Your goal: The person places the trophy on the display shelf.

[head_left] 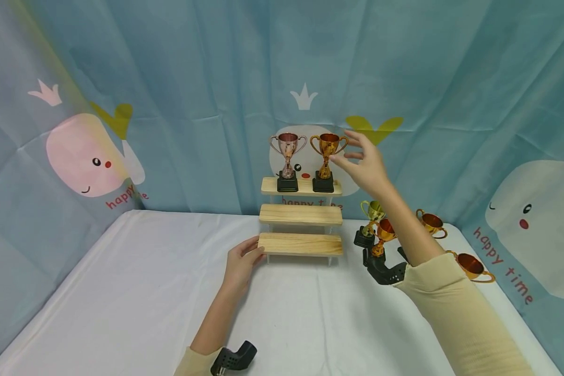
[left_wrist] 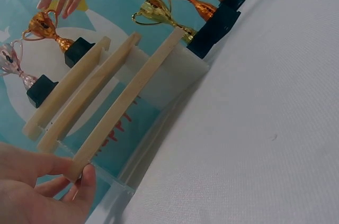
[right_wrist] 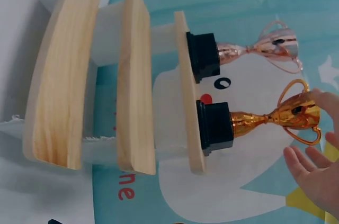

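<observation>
A three-tier stand with wooden boards (head_left: 301, 214) on clear supports stands on the white cloth. On its top board, a pinkish-silver trophy cup (head_left: 288, 142) and a gold trophy cup (head_left: 328, 143) stand upright side by side on black bases. My left hand (head_left: 239, 263) pinches the left end of the lowest board (left_wrist: 127, 102) between thumb and fingers. Beside the gold cup's right handle is my right hand (head_left: 368, 164), its fingers spread and loosely bent. In the right wrist view, those fingers (right_wrist: 302, 163) stand apart around the cup's rim without closing on it.
Right of the stand, a yellow-gold trophy (head_left: 366, 230) and an orange-gold trophy (head_left: 384, 232) stand close together, partly behind my right forearm. Two more orange-gold cups (head_left: 431, 223) are farther right. A blue printed curtain (head_left: 178, 104) hangs behind the table.
</observation>
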`<state>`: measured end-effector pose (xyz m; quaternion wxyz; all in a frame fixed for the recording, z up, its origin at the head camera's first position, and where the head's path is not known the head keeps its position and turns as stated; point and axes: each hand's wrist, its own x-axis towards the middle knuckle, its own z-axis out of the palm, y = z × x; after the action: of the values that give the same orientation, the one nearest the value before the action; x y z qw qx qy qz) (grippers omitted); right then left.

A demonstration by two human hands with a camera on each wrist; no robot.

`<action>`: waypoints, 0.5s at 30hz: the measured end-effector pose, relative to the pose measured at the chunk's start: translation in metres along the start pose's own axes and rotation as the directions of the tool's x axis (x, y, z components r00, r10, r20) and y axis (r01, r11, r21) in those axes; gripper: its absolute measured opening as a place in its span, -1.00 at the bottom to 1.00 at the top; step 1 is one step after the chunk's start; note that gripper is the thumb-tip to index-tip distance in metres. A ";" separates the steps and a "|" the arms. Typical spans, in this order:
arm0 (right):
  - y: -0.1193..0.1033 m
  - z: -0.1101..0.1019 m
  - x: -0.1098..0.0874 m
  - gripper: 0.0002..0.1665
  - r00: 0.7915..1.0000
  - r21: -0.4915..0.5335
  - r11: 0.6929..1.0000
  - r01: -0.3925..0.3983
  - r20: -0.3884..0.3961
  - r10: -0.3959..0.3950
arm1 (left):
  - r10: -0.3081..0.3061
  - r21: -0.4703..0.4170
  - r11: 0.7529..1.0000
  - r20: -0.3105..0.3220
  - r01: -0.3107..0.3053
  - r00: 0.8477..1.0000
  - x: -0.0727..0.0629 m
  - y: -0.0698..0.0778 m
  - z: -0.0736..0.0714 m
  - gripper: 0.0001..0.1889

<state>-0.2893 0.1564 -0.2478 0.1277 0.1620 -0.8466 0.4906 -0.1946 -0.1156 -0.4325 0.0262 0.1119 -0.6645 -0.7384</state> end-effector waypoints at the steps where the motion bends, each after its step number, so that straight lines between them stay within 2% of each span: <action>1: 0.000 0.000 -0.002 -0.10 1.000 0.008 1.000 0.002 -0.006 -0.002 | 0.002 0.002 1.000 0.000 -0.002 1.000 0.000 0.000 0.000 -0.53; 15: 0.008 0.004 -0.035 -0.08 0.997 0.047 0.999 -0.001 -0.079 0.005 | 0.007 -0.014 1.000 0.016 -0.006 1.000 -0.001 0.001 -0.001 -0.53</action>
<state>-0.2607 0.1623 -0.2690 0.1565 0.1442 -0.8295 0.5163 -0.1932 -0.1165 -0.4319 0.0241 0.1037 -0.6600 -0.7437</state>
